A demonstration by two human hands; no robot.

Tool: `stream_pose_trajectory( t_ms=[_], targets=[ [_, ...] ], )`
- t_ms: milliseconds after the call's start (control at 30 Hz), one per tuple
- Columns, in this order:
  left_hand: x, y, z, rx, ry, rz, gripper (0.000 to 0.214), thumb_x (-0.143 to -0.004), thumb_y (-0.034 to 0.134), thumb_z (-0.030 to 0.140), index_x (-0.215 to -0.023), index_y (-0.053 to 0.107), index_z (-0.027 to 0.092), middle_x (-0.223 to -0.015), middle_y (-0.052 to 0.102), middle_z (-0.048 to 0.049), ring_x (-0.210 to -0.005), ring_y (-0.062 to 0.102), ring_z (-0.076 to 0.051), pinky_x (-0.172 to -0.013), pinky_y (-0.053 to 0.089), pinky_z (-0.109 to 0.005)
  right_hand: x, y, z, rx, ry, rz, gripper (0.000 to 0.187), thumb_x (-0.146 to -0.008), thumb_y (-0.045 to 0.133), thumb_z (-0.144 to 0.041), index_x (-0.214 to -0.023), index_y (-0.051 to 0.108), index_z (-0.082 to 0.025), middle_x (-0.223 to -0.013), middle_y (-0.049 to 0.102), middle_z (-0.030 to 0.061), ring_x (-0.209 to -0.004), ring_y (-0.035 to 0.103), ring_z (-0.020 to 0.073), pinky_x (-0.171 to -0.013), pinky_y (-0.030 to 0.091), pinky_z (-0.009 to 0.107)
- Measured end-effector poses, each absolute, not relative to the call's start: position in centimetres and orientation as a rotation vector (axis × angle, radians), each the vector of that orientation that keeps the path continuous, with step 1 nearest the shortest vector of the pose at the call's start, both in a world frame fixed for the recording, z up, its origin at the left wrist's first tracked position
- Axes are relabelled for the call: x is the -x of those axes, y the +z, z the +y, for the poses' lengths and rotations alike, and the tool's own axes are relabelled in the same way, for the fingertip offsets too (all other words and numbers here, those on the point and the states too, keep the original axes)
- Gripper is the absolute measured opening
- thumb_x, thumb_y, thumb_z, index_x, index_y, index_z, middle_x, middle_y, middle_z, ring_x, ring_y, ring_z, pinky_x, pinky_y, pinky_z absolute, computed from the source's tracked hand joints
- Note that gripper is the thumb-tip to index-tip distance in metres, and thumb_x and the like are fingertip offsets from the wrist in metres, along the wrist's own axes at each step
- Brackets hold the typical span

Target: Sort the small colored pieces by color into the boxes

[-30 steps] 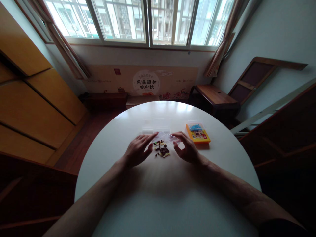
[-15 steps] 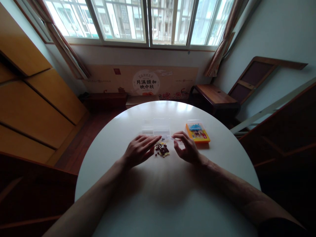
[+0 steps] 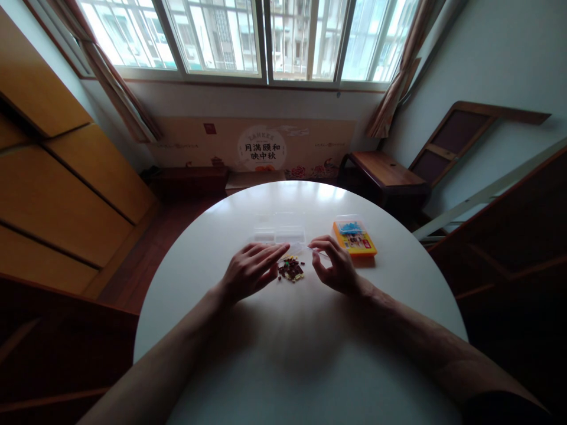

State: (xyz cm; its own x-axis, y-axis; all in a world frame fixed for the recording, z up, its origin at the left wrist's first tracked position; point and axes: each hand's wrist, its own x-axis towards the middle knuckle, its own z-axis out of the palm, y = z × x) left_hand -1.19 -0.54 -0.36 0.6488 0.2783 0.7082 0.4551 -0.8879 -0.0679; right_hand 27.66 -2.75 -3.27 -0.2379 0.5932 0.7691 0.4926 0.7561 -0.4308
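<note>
My right hand [image 3: 334, 264] pinches a clear plastic bag [image 3: 302, 248] between thumb and fingers, just above the table. My left hand [image 3: 251, 268] reaches in from the other side with its fingers stretched out. Its fingertips are near the bag, and I cannot tell whether they touch it. Between the hands lies a small pile of toy building bricks [image 3: 291, 270], mostly dark brown, with some yellow and a little green. Behind the bag stands a clear plastic tray [image 3: 289, 234], partly hidden by my left fingers.
An orange and yellow box [image 3: 357, 241] with a clear top and blue pieces inside stands right of my right hand. All this is on a round white table [image 3: 292, 354]. A wooden chair [image 3: 383, 168] is beyond its far right edge, below the window.
Dark bits seen by the bag have dropped onto the pile, which now shows green and more small pieces. Both hands have stayed nearly still.
</note>
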Motion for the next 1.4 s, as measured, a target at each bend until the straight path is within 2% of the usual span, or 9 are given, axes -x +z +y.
stream_pose_trajectory(
  t_ms=[167, 300, 433, 567, 733, 1000, 1400],
  targets=[
    [1.1, -0.7, -0.5, 2.651, -1.144, -0.652, 0.077, -0.103, 0.066, 0.013, -0.174, 0.04, 0.032, -0.132, 0.082, -0.008, -0.109, 0.08, -0.025, -0.096, 0.063, -0.042, -27.6, -3.0, -2.7, 0.834, 0.11, -1.863, 0.027, -0.102, 0.062, -0.014, -0.125, 0.064, -0.028, -0.113, 0.074, 0.0065, -0.094, 0.076, 0.021, -0.082, 0.069, 0.036],
    [1.0, -1.2, -0.6, 2.687, -1.483, -0.907, 0.063, -0.107, 0.062, 0.018, -0.168, 0.05, 0.031, -0.131, 0.082, -0.0082, -0.109, 0.079, -0.023, -0.099, 0.063, -0.04, -27.4, -2.6, -2.6, 0.851, 0.1, -1.837, 0.016, -0.106, 0.066, -0.022, -0.122, 0.068, -0.026, -0.111, 0.08, 0.0059, -0.095, 0.079, 0.021, -0.084, 0.068, 0.036],
    [0.9, -1.5, -0.8, 2.802, -1.631, -1.117, 0.056, -0.112, 0.059, 0.025, -0.166, 0.048, 0.028, -0.135, 0.081, -0.0085, -0.112, 0.08, -0.021, -0.106, 0.062, -0.04, -27.3, -1.7, -2.1, 0.956, 0.053, -1.743, 0.009, -0.109, 0.067, -0.027, -0.114, 0.074, -0.025, -0.103, 0.084, 0.0043, -0.09, 0.08, 0.0213, -0.083, 0.066, 0.036],
    [1.0, -1.5, -0.7, 2.81, -1.437, -1.16, 0.051, -0.11, 0.064, 0.034, -0.16, 0.054, 0.027, -0.139, 0.078, -0.0109, -0.122, 0.076, -0.026, -0.11, 0.059, -0.047, -28.6, 0.7, -0.6, 1.097, 0.037, -1.766, 0.014, -0.11, 0.065, -0.032, -0.114, 0.075, -0.025, -0.108, 0.085, 0.0057, -0.092, 0.081, 0.024, -0.085, 0.066, 0.039],
    [1.8, -1.4, -0.1, 2.736, -1.051, -1.232, 0.044, -0.111, 0.062, 0.041, -0.153, 0.061, 0.027, -0.158, 0.065, -0.0117, -0.14, 0.065, -0.033, -0.115, 0.054, -0.054, -32.7, 4.0, 2.0, 1.327, -0.002, -1.998, 0.019, -0.107, 0.062, -0.026, -0.117, 0.078, -0.026, -0.117, 0.084, 0.0055, -0.09, 0.079, 0.0247, -0.085, 0.063, 0.039],
    [2.0, -2.2, 0.5, 2.754, -0.843, -1.264, 0.042, -0.11, 0.062, 0.041, -0.149, 0.067, 0.026, -0.156, 0.066, -0.0103, -0.14, 0.064, -0.034, -0.115, 0.053, -0.055, -34.2, 3.6, 4.8, 1.517, -0.003, -2.079, 0.022, -0.1, 0.064, -0.018, -0.114, 0.079, -0.025, -0.11, 0.086, 0.0031, -0.09, 0.08, 0.024, -0.081, 0.059, 0.034],
    [1.9, -1.8, 0.2, 2.712, -0.834, -1.267, 0.039, -0.109, 0.064, 0.039, -0.144, 0.069, 0.024, -0.152, 0.069, -0.0109, -0.136, 0.065, -0.034, -0.114, 0.053, -0.055, -32.6, 2.2, 6.0, 1.607, 0.033, -2.129, 0.025, -0.101, 0.061, -0.014, -0.114, 0.079, -0.024, -0.111, 0.086, 0.0055, -0.098, 0.082, 0.0259, -0.084, 0.06, 0.033]
  ],
)
